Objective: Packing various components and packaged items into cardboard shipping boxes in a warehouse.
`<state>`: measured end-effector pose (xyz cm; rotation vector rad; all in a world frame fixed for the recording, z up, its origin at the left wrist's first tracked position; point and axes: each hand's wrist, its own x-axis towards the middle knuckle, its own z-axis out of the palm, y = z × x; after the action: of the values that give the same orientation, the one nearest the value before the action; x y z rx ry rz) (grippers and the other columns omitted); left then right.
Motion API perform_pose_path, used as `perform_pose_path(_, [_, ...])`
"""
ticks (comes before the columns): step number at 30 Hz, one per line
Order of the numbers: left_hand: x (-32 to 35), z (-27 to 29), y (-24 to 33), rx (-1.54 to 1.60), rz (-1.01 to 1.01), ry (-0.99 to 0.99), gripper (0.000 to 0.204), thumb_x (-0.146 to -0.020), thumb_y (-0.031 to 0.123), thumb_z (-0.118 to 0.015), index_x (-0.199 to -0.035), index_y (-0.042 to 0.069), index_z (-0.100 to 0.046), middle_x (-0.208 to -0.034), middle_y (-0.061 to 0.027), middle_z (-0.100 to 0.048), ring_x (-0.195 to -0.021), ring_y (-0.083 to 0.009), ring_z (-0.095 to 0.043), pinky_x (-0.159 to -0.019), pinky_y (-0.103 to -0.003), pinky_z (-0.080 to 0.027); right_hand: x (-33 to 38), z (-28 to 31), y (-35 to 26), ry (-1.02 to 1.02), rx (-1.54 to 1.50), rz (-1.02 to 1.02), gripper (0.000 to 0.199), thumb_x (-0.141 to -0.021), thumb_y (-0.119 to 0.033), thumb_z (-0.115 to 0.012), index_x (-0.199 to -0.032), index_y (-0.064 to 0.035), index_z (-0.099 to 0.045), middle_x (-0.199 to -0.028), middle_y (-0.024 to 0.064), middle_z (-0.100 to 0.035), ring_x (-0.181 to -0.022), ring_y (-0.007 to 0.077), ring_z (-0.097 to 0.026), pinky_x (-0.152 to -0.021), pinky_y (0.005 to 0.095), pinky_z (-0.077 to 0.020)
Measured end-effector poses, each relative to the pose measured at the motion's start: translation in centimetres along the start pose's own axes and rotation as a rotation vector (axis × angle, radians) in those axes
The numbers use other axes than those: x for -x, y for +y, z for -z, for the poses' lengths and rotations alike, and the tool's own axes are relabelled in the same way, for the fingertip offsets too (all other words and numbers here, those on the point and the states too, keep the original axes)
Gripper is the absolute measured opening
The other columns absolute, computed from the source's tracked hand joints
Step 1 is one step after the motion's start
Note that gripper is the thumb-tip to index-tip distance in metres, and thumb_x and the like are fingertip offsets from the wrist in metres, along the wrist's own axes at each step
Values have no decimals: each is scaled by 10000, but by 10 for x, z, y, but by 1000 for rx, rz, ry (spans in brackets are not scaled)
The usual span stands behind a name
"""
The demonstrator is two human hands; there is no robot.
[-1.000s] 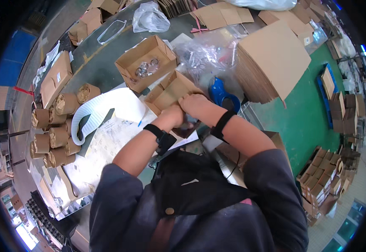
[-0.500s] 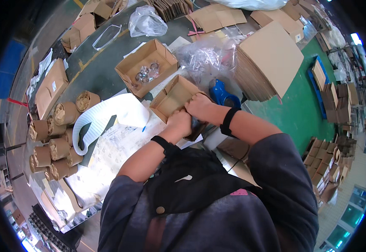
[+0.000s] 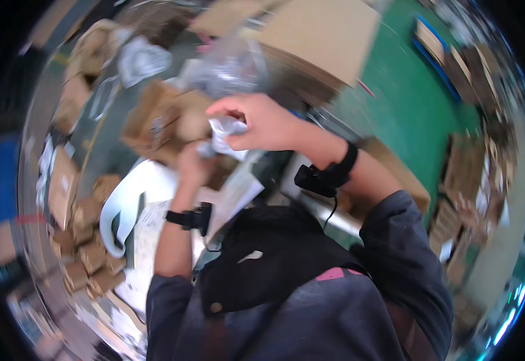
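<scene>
My right hand (image 3: 268, 123) is raised over the bench, thumb and fingers curled round a small silvery, clear plastic-wrapped piece (image 3: 229, 131). Just left of it and lower, my left hand (image 3: 192, 166) is smeared by motion. A small greyish shiny thing (image 3: 205, 150) shows at its fingertips, its kind too blurred to make out. Beyond the left hand stands an open cardboard box (image 3: 139, 123) with blurred shiny pieces inside. A smaller open carton (image 3: 219, 175) is partly hidden behind my left hand.
A stack of flat cardboard (image 3: 323, 36) and a clear plastic bag (image 3: 229, 69) lie at the back. Curled white paper (image 3: 131, 195) and several brown-wrapped rolls (image 3: 91, 256) are at left. An open carton (image 3: 389, 171) stands by my right forearm.
Both hands have left the small carton's near edge. My right hand has risen with a plastic-wrapped piece, and my left has moved left. The whole view has turned and blurred.
</scene>
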<state>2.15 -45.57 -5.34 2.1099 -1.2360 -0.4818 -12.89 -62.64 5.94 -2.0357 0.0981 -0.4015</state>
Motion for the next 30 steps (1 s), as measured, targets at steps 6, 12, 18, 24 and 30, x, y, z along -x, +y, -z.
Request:
perform_pose_path(6, [-4,42,92,538,271,-233,197,-739,40,-626,-930,-3,-653,-826,-25,-662,-755,-140,-632,-664,-284,-501,263,158,-78,471,-279,-496,372,-780,-40,-698,-1125,-29,-558,-969,33,-626,-897,107,-606,-763,258,-499])
perform_pose_path(12, [-12,-101,286,-47,-684,-940,195,-703,150,-662,-842,14,-644,-735,-120,-641,-690,-228,-646,-658,-340,-507,479,139,-29,500,343,-1327,352,-651,-199,-740,-931,-9,-642,-804,142,-651,-752,262,-643,-704,351,-521])
perform_pose_path(18, [-51,-149,234,-235,-232,-721,135,-763,120,-622,-848,22,-662,-678,-98,-640,-595,-207,-627,-566,-342,-504,512,99,22,385,475,-1267,234,-680,-122,-668,-874,-9,-601,-825,210,-650,-828,382,-634,-737,434,-519])
perform_pose_path(24, [-32,-75,211,-196,88,-525,165,-788,28,-602,-948,-5,-628,-786,-47,-627,-652,-101,-578,-560,-239,-454,500,115,46,235,562,-1248,158,-717,-61,-618,-851,9,-573,-800,223,-645,-802,380,-644,-718,452,-526])
perform_pose_path(30, [37,-52,405,-25,-387,-628,351,-740,-2,-648,-1089,14,-616,-920,-83,-670,-801,-178,-646,-714,-274,-493,492,141,61,155,617,-1244,127,-710,-45,-635,-826,7,-640,-852,219,-664,-856,354,-657,-754,425,-541])
